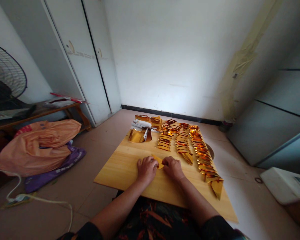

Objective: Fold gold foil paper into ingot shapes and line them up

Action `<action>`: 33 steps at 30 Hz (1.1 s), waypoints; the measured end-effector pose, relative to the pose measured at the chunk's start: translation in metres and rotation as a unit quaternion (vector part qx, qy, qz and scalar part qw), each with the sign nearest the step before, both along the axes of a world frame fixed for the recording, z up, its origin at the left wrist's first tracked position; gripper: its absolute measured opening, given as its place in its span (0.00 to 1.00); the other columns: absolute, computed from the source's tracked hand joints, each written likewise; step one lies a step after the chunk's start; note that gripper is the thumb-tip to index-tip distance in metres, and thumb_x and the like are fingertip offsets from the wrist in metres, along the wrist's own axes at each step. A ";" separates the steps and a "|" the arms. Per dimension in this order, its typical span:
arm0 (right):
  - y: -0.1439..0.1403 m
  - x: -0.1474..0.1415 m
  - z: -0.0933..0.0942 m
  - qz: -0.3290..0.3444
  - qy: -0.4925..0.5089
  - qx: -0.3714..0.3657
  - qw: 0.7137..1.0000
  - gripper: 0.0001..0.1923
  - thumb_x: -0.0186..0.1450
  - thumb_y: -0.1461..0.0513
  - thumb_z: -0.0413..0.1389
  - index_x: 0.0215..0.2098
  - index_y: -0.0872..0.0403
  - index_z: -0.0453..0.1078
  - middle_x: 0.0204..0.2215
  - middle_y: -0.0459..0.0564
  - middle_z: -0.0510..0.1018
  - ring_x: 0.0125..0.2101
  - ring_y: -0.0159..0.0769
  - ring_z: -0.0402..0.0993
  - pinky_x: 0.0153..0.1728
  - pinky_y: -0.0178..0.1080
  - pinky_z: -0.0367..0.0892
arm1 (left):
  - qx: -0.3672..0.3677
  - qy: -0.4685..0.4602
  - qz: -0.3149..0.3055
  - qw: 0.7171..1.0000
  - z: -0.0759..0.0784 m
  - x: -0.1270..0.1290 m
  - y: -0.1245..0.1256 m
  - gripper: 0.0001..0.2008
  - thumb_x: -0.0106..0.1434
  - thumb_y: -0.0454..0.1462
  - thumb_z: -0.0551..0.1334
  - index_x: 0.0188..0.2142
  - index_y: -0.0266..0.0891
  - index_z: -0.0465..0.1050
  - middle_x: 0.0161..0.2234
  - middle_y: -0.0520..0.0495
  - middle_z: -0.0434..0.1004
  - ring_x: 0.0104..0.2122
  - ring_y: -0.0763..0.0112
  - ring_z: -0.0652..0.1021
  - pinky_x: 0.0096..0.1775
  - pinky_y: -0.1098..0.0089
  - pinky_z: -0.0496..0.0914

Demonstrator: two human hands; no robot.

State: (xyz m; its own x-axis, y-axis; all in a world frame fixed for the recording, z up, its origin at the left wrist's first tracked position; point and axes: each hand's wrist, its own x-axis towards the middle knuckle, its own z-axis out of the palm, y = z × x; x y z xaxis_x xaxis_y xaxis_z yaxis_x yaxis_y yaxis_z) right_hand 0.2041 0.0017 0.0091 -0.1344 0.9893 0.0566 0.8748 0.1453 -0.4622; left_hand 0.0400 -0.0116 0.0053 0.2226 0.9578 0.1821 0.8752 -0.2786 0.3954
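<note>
A small sheet of gold foil paper (159, 160) lies on the wooden board between my hands, partly folded. My left hand (147, 168) has its fingers curled onto the sheet's left side. On its right edge, the fingers of my right hand (173, 167) are pinched together. Both hands partly cover the paper. Beyond them, rows of folded gold paper pieces (182, 143) overlap one another, and a longer row (205, 160) runs down the board's right side. A curved stack of gold sheets (137, 136) rests at the back left.
The wooden board (122, 163) serves as a low tabletop. White paper bundles (141, 124) lie at its back left. On the floor to the left are an orange bag (40, 143), a purple bag (57, 170) and a white cable (50, 200). A white box (285, 186) stands at right.
</note>
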 end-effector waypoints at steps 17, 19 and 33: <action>-0.022 0.005 0.010 0.165 -0.036 0.070 0.983 0.09 0.63 0.66 0.53 0.36 0.49 0.75 0.38 0.48 0.75 0.42 0.36 0.65 0.45 0.38 0.55 | 0.114 0.099 -0.164 0.975 0.000 -0.013 0.014 0.10 0.64 0.32 0.54 0.33 0.42 0.75 0.36 0.46 0.75 0.42 0.65 0.71 0.48 0.60 0.62; -0.021 0.006 0.011 0.179 -0.030 0.070 0.981 0.09 0.64 0.65 0.53 0.37 0.49 0.75 0.38 0.48 0.75 0.42 0.36 0.65 0.44 0.38 0.55 | 0.105 0.100 -0.174 0.974 0.001 -0.016 0.011 0.11 0.65 0.32 0.53 0.35 0.41 0.74 0.33 0.48 0.75 0.38 0.67 0.72 0.49 0.60 0.61; -0.011 0.018 -0.001 0.210 -0.029 0.089 0.973 0.08 0.63 0.61 0.56 0.39 0.44 0.77 0.48 0.48 0.73 0.45 0.37 0.67 0.45 0.39 0.58 | 0.076 0.098 -0.243 0.962 0.001 -0.048 0.004 0.20 0.63 0.31 0.56 0.50 0.56 0.69 0.54 0.51 0.71 0.53 0.64 0.69 0.59 0.45 0.46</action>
